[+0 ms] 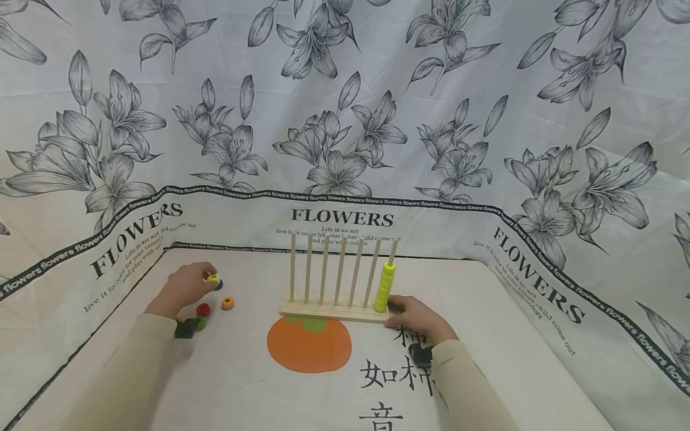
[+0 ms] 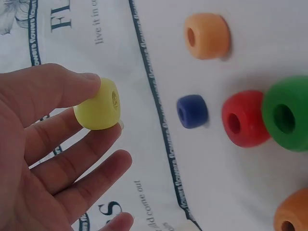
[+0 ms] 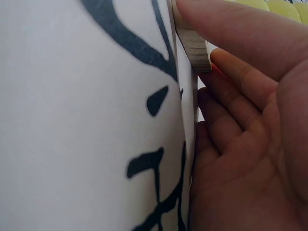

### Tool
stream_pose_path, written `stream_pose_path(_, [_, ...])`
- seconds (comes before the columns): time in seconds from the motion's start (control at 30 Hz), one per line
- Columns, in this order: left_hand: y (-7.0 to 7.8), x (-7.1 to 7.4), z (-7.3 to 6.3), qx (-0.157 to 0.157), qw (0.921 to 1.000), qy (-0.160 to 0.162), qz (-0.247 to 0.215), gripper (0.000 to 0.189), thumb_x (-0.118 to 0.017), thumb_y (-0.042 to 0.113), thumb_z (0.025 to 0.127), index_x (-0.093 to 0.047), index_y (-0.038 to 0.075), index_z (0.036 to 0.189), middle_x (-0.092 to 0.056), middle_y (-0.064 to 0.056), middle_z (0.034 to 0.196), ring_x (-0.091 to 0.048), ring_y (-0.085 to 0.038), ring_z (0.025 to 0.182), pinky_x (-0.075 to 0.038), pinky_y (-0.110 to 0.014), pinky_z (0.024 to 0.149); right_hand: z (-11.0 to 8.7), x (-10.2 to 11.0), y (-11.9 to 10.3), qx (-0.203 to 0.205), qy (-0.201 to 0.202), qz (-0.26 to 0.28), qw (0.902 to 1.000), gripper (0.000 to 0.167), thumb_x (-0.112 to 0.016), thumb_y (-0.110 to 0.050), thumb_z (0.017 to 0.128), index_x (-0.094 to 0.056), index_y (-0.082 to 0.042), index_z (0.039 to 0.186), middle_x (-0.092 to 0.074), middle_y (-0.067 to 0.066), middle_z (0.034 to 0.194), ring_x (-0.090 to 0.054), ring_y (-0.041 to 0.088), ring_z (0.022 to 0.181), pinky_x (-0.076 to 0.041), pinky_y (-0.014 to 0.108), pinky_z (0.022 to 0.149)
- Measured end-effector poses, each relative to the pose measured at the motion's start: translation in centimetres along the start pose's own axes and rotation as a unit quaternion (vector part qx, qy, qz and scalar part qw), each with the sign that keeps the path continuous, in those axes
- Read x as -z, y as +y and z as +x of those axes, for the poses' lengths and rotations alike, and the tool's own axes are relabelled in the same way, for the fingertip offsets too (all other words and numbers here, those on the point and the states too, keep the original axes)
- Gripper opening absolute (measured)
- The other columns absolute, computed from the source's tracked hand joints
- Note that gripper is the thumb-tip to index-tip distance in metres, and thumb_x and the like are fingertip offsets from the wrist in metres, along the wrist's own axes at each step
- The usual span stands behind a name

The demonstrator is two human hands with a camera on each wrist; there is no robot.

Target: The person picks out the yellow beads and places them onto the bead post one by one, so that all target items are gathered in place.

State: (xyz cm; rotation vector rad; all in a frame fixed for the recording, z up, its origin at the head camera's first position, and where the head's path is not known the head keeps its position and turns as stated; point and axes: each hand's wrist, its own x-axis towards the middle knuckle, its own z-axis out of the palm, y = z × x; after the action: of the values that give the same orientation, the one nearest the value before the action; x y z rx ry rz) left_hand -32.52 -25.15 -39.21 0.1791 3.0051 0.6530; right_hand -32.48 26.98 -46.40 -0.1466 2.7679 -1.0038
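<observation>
My left hand (image 1: 182,288) pinches a yellow bead (image 2: 97,107) between thumb and fingers, raised over the left part of the table. Below it lie a blue bead (image 2: 192,111), a red bead (image 2: 244,119), a green bead (image 2: 290,114) and two orange beads (image 2: 211,36). At the table's middle stands a wooden rack with a flat base (image 1: 334,311) and several upright rods. Its rightmost rod carries a stack of yellow beads (image 1: 384,287); the other rods are bare. My right hand (image 1: 423,318) grips the right end of the base, thumb in front and fingers behind.
A white cloth (image 1: 232,383) with a printed orange persimmon (image 1: 309,347) and black characters covers the table. Behind and at both sides hangs a flower-printed curtain (image 1: 345,149). Dark wrist cameras (image 1: 420,355) sit at both cuffs.
</observation>
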Motion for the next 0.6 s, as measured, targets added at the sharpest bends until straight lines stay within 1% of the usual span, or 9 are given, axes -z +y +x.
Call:
stream_pose_path(0.1, [0.8, 0.2, -0.2, -0.006, 1.0000, 0.003, -0.002, 0.043, -0.062, 0.026, 0.092, -0.056, 0.001, 0.127, -0.058, -0.026, 0.124, -0.060, -0.038, 0.103, -0.052, -0.051, 0.082, 0.0, 0.0, 0.0, 0.002, 0.000, -0.002, 1.0000, 0.079, -0.080, -0.041, 0.073, -0.050, -0.016, 0.142, -0.048, 0.009, 0.148, -0.038, 0.036, 0.140, -0.026, 0.062, 0.114])
stream_pose_path(0.3, [2.2, 0.8, -0.4, -0.026, 0.9996, 0.009, -0.006, 0.041, -0.058, 0.025, 0.094, -0.056, 0.002, 0.128, -0.059, -0.025, 0.124, -0.062, -0.035, 0.101, -0.050, -0.055, 0.087, -0.1, 0.0, 0.1, 0.005, 0.000, -0.002, 1.0000, 0.079, -0.079, -0.040, 0.074, -0.050, -0.016, 0.142, -0.048, 0.009, 0.148, -0.038, 0.036, 0.140, -0.025, 0.062, 0.114])
stream_pose_path(0.43, [3.1, 1.1, -0.6, -0.042, 0.9988, 0.023, 0.005, 0.040, -0.057, 0.024, 0.094, -0.056, 0.001, 0.128, -0.061, -0.024, 0.123, -0.062, -0.036, 0.101, -0.049, -0.056, 0.088, 0.0, 0.0, 0.1, 0.004, -0.001, -0.001, 1.0000, 0.079, -0.079, -0.040, 0.074, -0.049, -0.016, 0.143, -0.048, 0.009, 0.147, -0.038, 0.036, 0.140, -0.025, 0.061, 0.114])
stream_pose_path(0.5, [3.6, 1.2, -0.7, -0.050, 0.9983, 0.029, 0.009, 0.040, -0.057, 0.024, 0.094, -0.057, 0.001, 0.128, -0.060, -0.024, 0.124, -0.062, -0.035, 0.101, -0.050, -0.054, 0.087, 0.0, 0.0, 0.2, 0.005, 0.000, -0.002, 1.0000, 0.079, -0.079, -0.040, 0.074, -0.049, -0.016, 0.143, -0.048, 0.009, 0.147, -0.038, 0.035, 0.140, -0.025, 0.061, 0.115])
stream_pose_path(0.6, [4.4, 1.4, -0.8, -0.052, 0.9981, 0.033, 0.006, 0.041, -0.057, 0.025, 0.094, -0.056, 0.002, 0.128, -0.060, -0.024, 0.125, -0.063, -0.033, 0.098, -0.053, -0.047, 0.080, -0.1, 0.0, 0.1, 0.004, 0.001, -0.002, 1.0000, 0.078, -0.079, -0.040, 0.074, -0.050, -0.016, 0.142, -0.048, 0.009, 0.148, -0.038, 0.035, 0.140, -0.025, 0.061, 0.115])
